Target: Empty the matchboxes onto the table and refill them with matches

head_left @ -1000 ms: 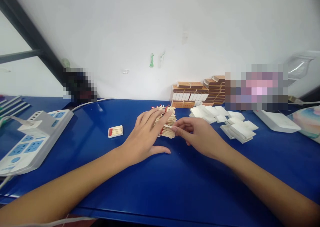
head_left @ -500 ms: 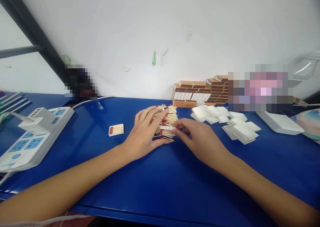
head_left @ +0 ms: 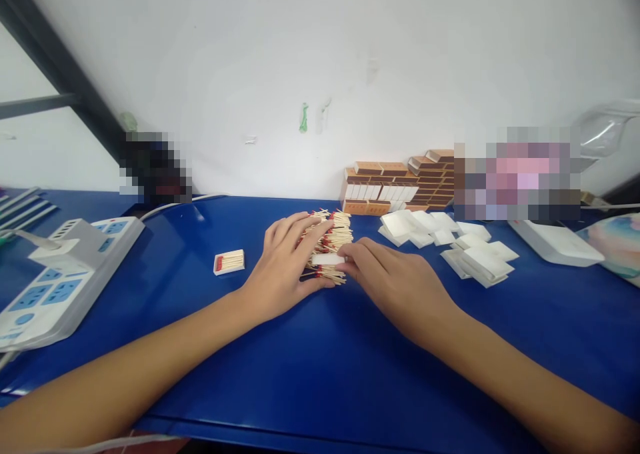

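A pile of loose red-tipped matches (head_left: 341, 229) lies on the blue table between my hands. My left hand (head_left: 283, 264) rests against the pile's left side, its fingers apart and its thumb near the front matches. At the pile's right side, my right hand (head_left: 395, 277) pinches the end of a small white tray (head_left: 327, 259) with thumb and fingers. That tray sits over the front matches with its side or underside showing; its inside is hidden. To the left, a white tray filled with matches (head_left: 230, 261) lies on the table.
White empty trays (head_left: 483, 261) lie in a heap on the right. Brown matchboxes (head_left: 430, 181) are stacked against the wall. A power strip (head_left: 65, 287) with a plug stands at the left, and a white box (head_left: 555, 243) at the far right.
The white tray in my right hand has tipped, so the matches seen in it before are out of sight. The view has shifted slightly.
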A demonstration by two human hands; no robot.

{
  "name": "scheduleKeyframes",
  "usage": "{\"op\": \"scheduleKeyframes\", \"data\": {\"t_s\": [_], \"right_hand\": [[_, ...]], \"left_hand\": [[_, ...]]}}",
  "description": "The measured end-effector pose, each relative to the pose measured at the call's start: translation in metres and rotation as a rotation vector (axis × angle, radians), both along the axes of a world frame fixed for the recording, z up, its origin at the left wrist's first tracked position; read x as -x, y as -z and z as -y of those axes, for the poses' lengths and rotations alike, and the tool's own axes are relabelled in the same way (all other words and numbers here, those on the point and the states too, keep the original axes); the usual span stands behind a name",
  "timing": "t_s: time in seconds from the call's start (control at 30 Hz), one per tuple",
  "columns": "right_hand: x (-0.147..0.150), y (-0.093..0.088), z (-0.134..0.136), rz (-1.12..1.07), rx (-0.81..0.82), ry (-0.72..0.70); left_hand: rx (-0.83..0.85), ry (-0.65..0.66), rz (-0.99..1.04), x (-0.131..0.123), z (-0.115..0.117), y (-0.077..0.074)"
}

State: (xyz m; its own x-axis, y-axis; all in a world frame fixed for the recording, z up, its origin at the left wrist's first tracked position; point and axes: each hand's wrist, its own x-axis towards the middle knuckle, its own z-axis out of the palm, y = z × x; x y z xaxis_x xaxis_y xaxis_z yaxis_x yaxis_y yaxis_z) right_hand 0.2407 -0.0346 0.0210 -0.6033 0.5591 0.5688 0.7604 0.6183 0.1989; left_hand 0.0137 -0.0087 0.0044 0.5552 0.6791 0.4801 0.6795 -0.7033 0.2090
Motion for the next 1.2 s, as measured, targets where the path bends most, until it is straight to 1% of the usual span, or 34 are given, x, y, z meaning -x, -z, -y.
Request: {"op": "scheduleKeyframes", "data": {"t_s": [0.13, 0.3, 0.43, 0.53, 0.63, 0.73, 0.8, 0.87, 0.93, 1.0, 1.03, 1.1, 1.13, 1.2], "right_hand": [[0.0, -0.008, 0.004, 0.016, -0.029, -0.021], [0.001, -0.008, 0.004, 0.027, -0.059, -0.058], [-0.002, -0.011, 0.004, -0.009, -0.049, -0.062], [-0.014, -0.016, 0.001, -0.086, -0.024, -0.01], [-0.032, -0.022, -0.01, -0.19, -0.012, 0.075], [-0.052, -0.03, -0.026, -0.324, -0.084, 0.2], [-0.064, -0.036, -0.037, -0.418, -0.102, 0.277], [-0.075, -0.04, -0.048, -0.526, -0.032, 0.347], [-0.085, -0.04, -0.058, -0.678, 0.134, 0.426], [-0.093, -0.039, -0.066, -0.816, 0.309, 0.509], [-0.096, -0.037, -0.068, -0.844, 0.38, 0.546], [-0.1, -0.034, -0.072, -0.819, 0.457, 0.591], [-0.1, -0.032, -0.073, -0.786, 0.471, 0.602], [-0.1, -0.029, -0.074, -0.743, 0.466, 0.607]], "left_hand": [[-0.007, -0.005, -0.002, 0.0, 0.0, 0.0], [-0.004, -0.011, -0.01, 0.0, 0.0, -0.001], [-0.006, -0.008, -0.009, -0.001, 0.002, -0.002], [-0.022, -0.009, -0.007, 0.0, 0.002, -0.003], [-0.026, -0.018, 0.005, 0.0, 0.002, -0.002], [-0.036, -0.025, 0.007, -0.002, 0.003, 0.002], [-0.069, -0.029, -0.01, -0.002, 0.003, 0.002], [-0.127, -0.02, -0.051, 0.001, 0.0, -0.007], [-0.149, 0.009, -0.141, 0.015, -0.008, -0.026], [-0.005, 0.035, -0.271, 0.04, -0.02, -0.053], [0.11, -0.032, -0.318, 0.055, -0.026, -0.066], [0.309, -0.253, -0.402, 0.087, -0.038, -0.088], [0.401, -0.33, -0.443, 0.101, -0.043, -0.094], [0.566, -0.415, -0.483, 0.12, -0.049, -0.098]]}}
